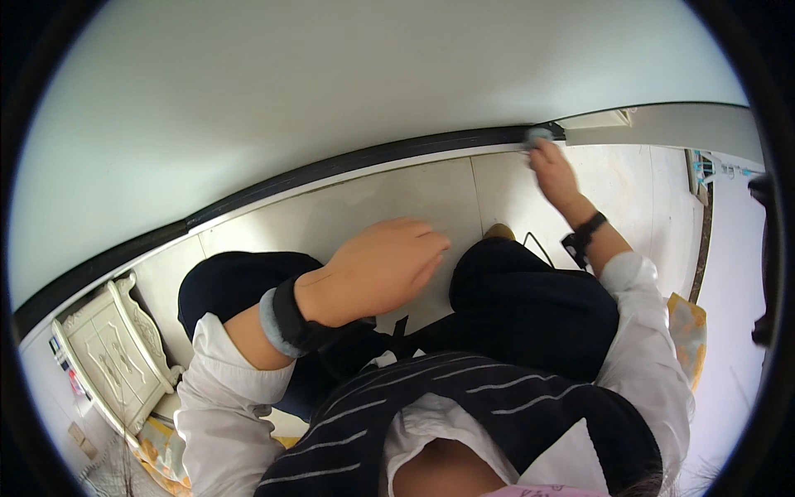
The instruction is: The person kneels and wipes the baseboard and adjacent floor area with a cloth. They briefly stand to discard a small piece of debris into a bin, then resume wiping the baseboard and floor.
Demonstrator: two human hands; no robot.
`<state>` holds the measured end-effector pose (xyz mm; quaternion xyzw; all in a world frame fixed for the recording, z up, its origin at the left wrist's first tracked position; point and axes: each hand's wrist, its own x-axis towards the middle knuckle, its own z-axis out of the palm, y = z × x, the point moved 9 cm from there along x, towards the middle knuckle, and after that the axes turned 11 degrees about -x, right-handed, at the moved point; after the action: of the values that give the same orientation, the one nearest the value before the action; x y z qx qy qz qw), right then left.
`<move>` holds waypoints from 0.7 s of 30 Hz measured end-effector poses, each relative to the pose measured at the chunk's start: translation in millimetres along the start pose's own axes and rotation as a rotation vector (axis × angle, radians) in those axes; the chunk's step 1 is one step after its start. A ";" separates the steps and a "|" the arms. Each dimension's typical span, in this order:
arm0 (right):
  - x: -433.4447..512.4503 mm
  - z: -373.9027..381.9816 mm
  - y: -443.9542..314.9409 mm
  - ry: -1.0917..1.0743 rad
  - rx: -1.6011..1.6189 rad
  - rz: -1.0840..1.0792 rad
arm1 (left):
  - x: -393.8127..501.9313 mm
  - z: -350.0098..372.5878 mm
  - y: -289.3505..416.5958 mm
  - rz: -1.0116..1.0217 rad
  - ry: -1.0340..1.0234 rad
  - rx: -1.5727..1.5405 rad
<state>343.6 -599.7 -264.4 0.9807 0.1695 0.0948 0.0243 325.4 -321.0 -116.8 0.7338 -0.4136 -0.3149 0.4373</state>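
My right hand (554, 174) reaches out at the upper right, its fingers closed on a small grey-blue cloth or pad (539, 136), blurred. That pad lies at the black base strip (372, 153) along the foot of a large pale smooth panel (372, 68). Nearer to me, my left hand (379, 267) hangs above the floor between my knees, back of the hand up and fingers curled; its palm is hidden, so I cannot tell if it holds anything. Black bands circle both wrists.
Pale floor tiles (397, 199) lie between my knees and the panel. A cream carved cabinet (112, 354) stands at the lower left. Patterned orange and grey fabric (687, 335) shows beside my right arm. A light blue and white object (714, 169) is at the far right.
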 end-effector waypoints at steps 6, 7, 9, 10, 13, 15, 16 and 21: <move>43.2 47.5 -65.2 -0.096 0.104 -0.339 | 6.7 -4.8 -3.9 -0.004 0.023 -0.008; 41.1 52.4 -50.8 -0.129 0.088 -0.256 | 8.0 -4.0 -5.4 -0.017 0.019 -0.006; 26.0 54.5 -19.3 -0.169 0.048 -0.121 | 7.9 -2.9 -4.2 -0.011 0.017 0.002; 18.4 53.3 -1.5 -0.169 0.028 -0.033 | 7.1 -2.8 -3.7 -0.010 0.018 0.010; -2.9 52.6 37.6 -0.198 -0.012 0.088 | 3.2 -1.2 -0.8 0.003 0.001 0.032; -18.6 60.4 63.3 -0.293 -0.076 0.273 | 1.6 -2.2 -0.8 -0.001 0.009 0.030; -24.0 63.9 75.2 -0.330 -0.102 0.363 | 0.9 -4.0 -0.9 -0.001 0.018 0.034; -24.8 55.9 80.0 -0.111 -0.064 0.464 | -5.1 -9.6 0.0 -0.006 0.027 0.046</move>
<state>357.7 -684.2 -317.2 0.9958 -0.0650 0.0494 0.0420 331.0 -312.8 -112.3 0.7492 -0.4126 -0.2968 0.4248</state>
